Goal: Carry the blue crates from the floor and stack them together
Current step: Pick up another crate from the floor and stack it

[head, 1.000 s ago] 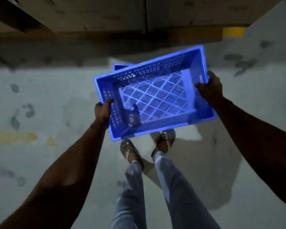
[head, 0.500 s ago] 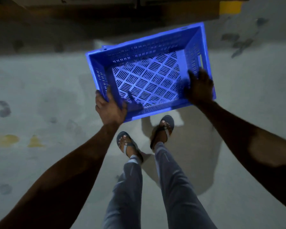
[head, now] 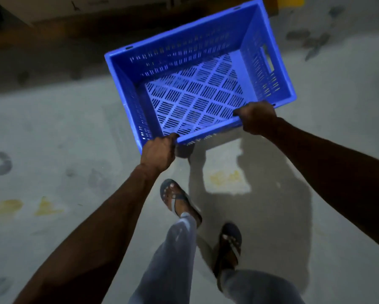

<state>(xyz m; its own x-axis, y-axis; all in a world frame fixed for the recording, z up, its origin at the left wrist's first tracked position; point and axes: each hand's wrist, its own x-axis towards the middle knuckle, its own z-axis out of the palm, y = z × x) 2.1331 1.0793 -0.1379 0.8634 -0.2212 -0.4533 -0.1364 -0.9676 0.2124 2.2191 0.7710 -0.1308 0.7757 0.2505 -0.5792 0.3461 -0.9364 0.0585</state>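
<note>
Crate (head: 197, 88) was mid-carry, empty, held off the concrete floor (head: 52, 150) ahead of the person's feet. Left hand (head: 159, 153) and right hand (head: 256, 117) both gripped its near rim. No stack visible; stacking judged still pending.

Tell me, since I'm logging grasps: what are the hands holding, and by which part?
Both hands hold the blue crate by its near long rim: left hand at the near-left corner, right hand toward the near-right corner.
</note>
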